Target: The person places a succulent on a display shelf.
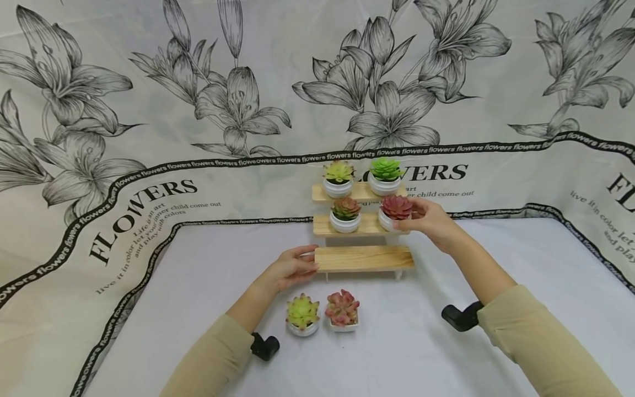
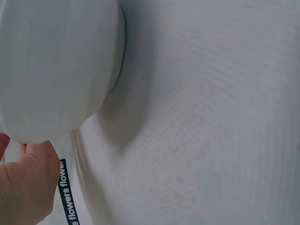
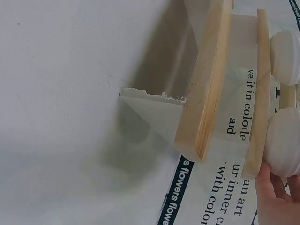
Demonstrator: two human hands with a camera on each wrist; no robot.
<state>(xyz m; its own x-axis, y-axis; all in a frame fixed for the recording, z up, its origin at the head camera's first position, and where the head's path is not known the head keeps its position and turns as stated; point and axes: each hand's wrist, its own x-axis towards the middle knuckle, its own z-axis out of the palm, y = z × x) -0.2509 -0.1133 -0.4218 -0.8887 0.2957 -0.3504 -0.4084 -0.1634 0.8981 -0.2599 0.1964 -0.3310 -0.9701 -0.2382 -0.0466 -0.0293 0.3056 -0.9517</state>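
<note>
A three-tier wooden plant stand [image 1: 364,259] rises on the table; its lowest board is bare. My left hand [image 1: 290,268] grips that board's left end. In the left wrist view the left hand [image 2: 29,180] is partly hidden behind a big white pot [image 2: 56,65]. At the right of the middle tier, my right hand [image 1: 430,221] holds the white pot of a dark red succulent [image 1: 396,207]. The right wrist view shows the right hand [image 3: 276,197] with fingertips at the pot [image 3: 283,140], beside the end of the middle board [image 3: 258,108].
A reddish-green succulent [image 1: 345,209] stands left on the middle tier. Yellow-green [image 1: 338,172] and bright green succulents [image 1: 385,170] top the stand. In front sit a potted yellow-green succulent [image 1: 302,313] and a pink one in a square pot [image 1: 342,309]. Flower-printed cloth [image 1: 268,190] hangs behind.
</note>
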